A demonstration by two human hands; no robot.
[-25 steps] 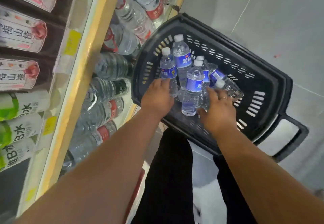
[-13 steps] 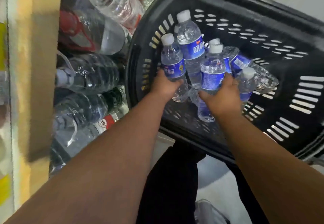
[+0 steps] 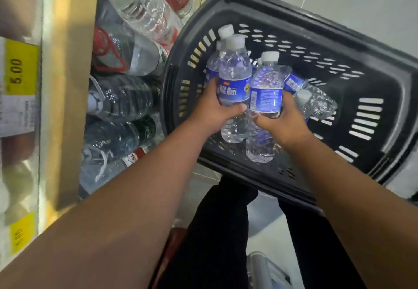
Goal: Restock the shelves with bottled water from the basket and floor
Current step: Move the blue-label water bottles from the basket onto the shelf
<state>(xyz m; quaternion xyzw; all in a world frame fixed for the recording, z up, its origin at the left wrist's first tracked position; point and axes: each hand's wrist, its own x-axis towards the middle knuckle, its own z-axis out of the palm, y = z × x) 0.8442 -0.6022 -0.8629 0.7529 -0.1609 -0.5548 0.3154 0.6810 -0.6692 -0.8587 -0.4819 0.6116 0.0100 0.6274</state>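
The left hand (image 3: 212, 109) is gripping a blue-labelled water bottle (image 3: 235, 78), the right hand (image 3: 287, 121) a second bottle (image 3: 267, 91), both inside the black basket (image 3: 294, 20) at one o'clock. Next, I think, is carrying them to the shelf (image 3: 67, 107) at nine o'clock.

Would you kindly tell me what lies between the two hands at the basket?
Two blue-label bottles, side by side: the left bottle in the left hand, the right bottle in the right hand. The head view shows this.
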